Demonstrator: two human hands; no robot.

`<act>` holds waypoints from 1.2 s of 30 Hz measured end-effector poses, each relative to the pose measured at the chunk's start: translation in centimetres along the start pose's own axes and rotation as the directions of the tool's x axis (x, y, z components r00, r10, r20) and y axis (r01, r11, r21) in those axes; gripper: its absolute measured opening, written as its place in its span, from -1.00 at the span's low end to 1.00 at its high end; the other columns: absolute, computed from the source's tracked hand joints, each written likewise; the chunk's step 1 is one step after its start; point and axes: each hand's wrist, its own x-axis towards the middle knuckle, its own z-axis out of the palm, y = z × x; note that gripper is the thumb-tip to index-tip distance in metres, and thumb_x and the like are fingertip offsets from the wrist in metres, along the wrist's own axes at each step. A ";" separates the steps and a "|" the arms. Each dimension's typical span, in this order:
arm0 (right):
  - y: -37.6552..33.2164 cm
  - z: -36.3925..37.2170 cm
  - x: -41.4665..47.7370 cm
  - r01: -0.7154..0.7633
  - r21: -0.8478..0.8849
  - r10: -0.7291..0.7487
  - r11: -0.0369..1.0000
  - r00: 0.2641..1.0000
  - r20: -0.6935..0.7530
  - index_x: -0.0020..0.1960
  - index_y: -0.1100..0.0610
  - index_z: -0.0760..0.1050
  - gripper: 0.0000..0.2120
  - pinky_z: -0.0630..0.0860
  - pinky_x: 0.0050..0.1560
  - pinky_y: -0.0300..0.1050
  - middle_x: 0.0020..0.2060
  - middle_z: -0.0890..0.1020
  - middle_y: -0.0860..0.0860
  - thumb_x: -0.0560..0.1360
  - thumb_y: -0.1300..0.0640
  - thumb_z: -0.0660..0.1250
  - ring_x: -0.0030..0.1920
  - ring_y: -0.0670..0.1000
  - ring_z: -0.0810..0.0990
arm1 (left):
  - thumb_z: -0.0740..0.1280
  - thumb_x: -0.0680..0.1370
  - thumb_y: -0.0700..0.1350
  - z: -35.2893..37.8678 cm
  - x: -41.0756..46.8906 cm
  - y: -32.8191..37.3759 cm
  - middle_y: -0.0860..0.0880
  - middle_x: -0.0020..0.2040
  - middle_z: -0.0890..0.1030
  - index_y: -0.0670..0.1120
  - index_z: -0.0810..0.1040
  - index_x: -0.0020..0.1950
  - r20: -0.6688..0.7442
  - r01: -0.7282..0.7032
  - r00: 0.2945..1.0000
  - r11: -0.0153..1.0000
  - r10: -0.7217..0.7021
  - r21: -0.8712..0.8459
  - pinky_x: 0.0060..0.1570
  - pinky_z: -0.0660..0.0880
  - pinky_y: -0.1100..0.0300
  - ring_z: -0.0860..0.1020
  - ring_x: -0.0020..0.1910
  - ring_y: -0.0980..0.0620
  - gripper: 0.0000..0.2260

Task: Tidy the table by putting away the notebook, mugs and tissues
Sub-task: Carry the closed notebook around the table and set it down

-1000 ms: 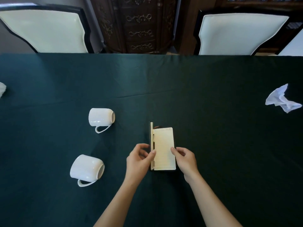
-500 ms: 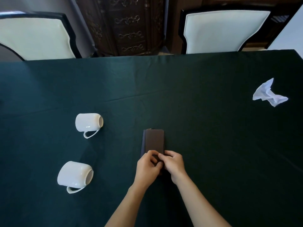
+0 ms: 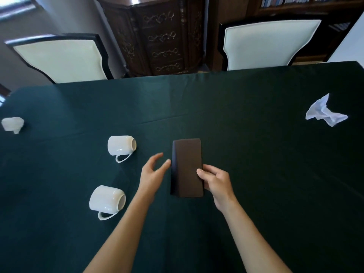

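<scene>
A closed dark brown notebook [image 3: 186,166] sits in the middle of the table, lifted slightly at its near end. My right hand [image 3: 215,181] grips its right edge, thumb on the cover. My left hand [image 3: 154,173] hovers just left of the notebook with fingers spread, holding nothing. Two white mugs lie on their sides to the left: one farther away [image 3: 120,145] and one nearer [image 3: 106,200]. A crumpled white tissue [image 3: 325,112] lies at the far right. Another tissue [image 3: 12,124] lies at the far left edge.
The table [image 3: 256,174] wears a dark green cloth. Two cream-backed chairs [image 3: 59,60] [image 3: 269,43] stand at its far side, with a carved dark wooden cabinet [image 3: 159,36] between them and bookshelves [image 3: 307,2] behind on the right.
The notebook was open, then closed under both hands. Now my left hand has come off it and spread open, while my right hand has shifted to the notebook's right edge.
</scene>
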 end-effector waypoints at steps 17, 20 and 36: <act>-1.9 4.6 -12.3 0.274 0.142 -0.260 0.951 0.959 -0.110 0.23 0.21 0.66 -0.75 0.68 0.15 -0.01 0.06 0.79 0.12 0.57 0.31 0.43 0.11 0.08 0.77 | 0.40 0.63 -0.23 -4.4 -7.1 5.8 -0.22 0.19 0.74 -0.15 0.58 0.38 0.402 0.051 0.903 0.888 0.155 -0.457 0.21 0.63 -0.07 0.71 0.15 -0.17 -0.69; -0.5 5.8 -14.6 0.293 0.183 -0.251 0.939 0.942 -0.222 0.30 0.24 0.63 -0.70 0.66 0.20 0.09 0.08 0.78 0.13 0.57 0.28 0.44 0.12 0.11 0.76 | 0.41 0.63 -0.24 -5.6 -8.8 4.3 -0.21 0.20 0.74 -0.15 0.59 0.38 0.488 0.069 0.860 0.913 0.150 -0.402 0.25 0.62 -0.12 0.70 0.22 -0.22 -0.69; 8.4 4.6 -35.7 0.582 0.260 -0.249 0.770 0.650 -0.718 0.26 0.24 0.65 -0.74 0.65 0.17 0.05 0.09 0.77 0.16 0.58 0.29 0.39 0.15 0.16 0.75 | 0.35 0.65 -0.25 -7.8 -24.9 2.1 -0.13 0.24 0.73 -0.08 0.58 0.40 0.901 -0.003 0.383 0.976 0.203 -0.219 0.17 0.63 0.04 0.70 0.24 -0.10 -0.68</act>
